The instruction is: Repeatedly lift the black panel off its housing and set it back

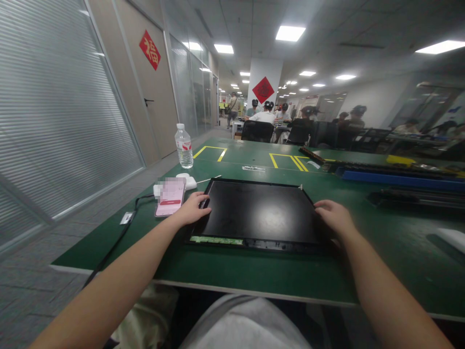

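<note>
A black LCD panel (pixel 259 212) lies flat on the green table in front of me. Its thin frame is dark, and a strip of green circuit board (pixel 217 240) runs along the left part of its near edge. My left hand (pixel 194 208) grips the panel's left side, thumb reaching over the border and fingers at the edge. On the opposite side, my right hand (pixel 334 218) holds the right edge, with some fingers hidden below it. A small pale tab (pixel 301 187) shows at the far right corner.
Left of the panel are a phone (pixel 170 198) with a lit screen, a white device (pixel 186 181) and a black cable (pixel 121 240). A water bottle (pixel 184 147) stands behind them. Dark strips and a blue bar (pixel 399 179) lie at right on the table (pixel 254 271). People sit farther back.
</note>
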The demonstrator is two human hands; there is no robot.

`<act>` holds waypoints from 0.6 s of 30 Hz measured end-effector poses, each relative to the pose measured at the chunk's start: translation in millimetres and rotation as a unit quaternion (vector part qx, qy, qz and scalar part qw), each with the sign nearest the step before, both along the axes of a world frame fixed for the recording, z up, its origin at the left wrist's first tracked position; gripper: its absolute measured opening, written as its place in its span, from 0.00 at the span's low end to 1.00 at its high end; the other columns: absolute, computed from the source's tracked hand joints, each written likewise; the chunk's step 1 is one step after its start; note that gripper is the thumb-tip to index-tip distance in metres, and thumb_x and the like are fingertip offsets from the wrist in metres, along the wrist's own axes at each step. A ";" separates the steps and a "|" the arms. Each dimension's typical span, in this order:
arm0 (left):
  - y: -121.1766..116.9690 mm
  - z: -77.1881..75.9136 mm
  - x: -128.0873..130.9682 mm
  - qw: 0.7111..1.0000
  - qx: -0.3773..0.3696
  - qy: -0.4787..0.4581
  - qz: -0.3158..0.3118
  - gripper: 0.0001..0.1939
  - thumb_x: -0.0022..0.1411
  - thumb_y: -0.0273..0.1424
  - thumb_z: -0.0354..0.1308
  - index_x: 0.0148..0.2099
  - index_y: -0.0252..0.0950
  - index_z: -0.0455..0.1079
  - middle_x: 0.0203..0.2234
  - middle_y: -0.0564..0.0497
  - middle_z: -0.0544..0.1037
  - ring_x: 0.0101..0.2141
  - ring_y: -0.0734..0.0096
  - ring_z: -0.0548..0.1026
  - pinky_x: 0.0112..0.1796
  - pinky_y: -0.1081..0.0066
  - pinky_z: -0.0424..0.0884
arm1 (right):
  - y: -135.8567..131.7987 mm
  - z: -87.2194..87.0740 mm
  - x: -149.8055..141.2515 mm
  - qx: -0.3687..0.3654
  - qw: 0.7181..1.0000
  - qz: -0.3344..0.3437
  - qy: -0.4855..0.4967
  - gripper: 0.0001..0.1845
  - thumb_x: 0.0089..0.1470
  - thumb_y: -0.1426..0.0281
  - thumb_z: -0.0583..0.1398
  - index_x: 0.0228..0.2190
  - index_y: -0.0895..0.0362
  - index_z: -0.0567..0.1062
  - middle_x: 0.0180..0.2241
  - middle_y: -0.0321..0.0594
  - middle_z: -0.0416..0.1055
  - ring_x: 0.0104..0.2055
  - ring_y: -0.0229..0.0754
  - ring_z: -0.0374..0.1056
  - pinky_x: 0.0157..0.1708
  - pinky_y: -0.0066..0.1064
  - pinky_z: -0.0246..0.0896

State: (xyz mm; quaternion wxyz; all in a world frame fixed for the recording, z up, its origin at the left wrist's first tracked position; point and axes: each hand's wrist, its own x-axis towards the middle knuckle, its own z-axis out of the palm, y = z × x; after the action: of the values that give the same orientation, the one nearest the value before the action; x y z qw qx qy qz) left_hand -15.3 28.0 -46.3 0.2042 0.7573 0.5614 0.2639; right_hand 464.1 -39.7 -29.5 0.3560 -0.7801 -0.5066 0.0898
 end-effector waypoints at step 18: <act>-4.2 6.5 4.1 0.998 -0.003 0.059 0.001 0.34 0.53 0.44 0.58 0.59 0.30 0.70 0.62 0.36 0.63 0.62 0.47 0.64 0.63 0.56 0.56 | -6.0 9.7 -14.7 -0.105 0.978 0.043 -0.177 0.19 0.51 0.66 0.56 0.42 0.52 0.80 0.35 0.39 0.79 0.38 0.47 0.72 0.33 0.33 0.59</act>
State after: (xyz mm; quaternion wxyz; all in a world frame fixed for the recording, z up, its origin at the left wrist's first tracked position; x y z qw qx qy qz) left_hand -11.2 23.9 -39.8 0.1729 0.7705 0.5737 0.2173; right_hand 449.4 -45.7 -19.9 0.1731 -0.7942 -0.5822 0.0181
